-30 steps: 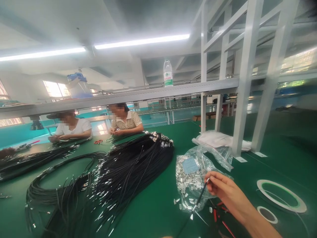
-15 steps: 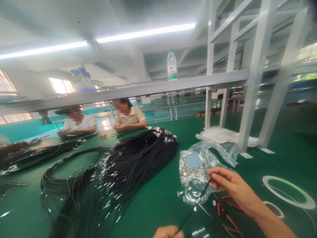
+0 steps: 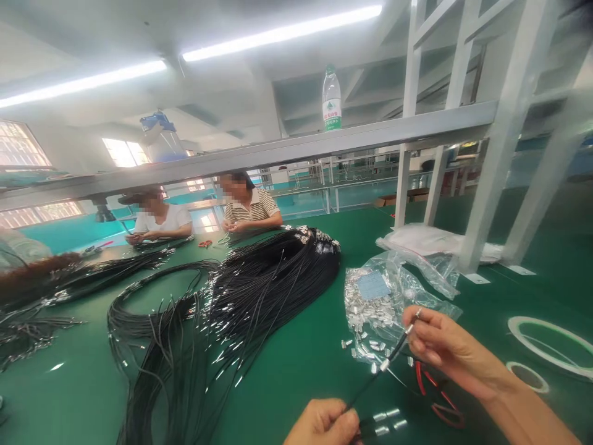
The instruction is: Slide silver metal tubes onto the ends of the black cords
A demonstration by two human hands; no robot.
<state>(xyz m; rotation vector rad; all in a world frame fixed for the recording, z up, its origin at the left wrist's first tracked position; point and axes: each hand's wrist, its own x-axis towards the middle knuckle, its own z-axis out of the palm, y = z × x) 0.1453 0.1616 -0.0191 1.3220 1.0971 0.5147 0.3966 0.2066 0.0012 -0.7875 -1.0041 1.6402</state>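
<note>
A thin black cable (image 3: 374, 378) runs slantwise between my two hands at the lower right. My left hand (image 3: 327, 423), at the bottom edge, pinches its lower part between thumb and forefinger. The cable's silvery end is in the fingers of my right hand (image 3: 438, 340), just in front of a clear bag of small metal sleeves (image 3: 370, 309). Several loose sleeves lie below the bag, and a few more metal pieces (image 3: 389, 421) are right of my left hand. Red-handled pliers (image 3: 435, 392) lie partly behind my right wrist.
A large pile of black cables (image 3: 282, 284) covers the middle of the green table (image 3: 83, 395), with more bundles at left. White rings (image 3: 551, 346) lie at right. A shelf beam (image 3: 278, 150) holding a bottle crosses above. Two people sit opposite; metal posts stand at right.
The view has shifted. My left hand has risen further into the frame with the cable. My right hand's fingers are now at the cable's metal end, which shows above them.
</note>
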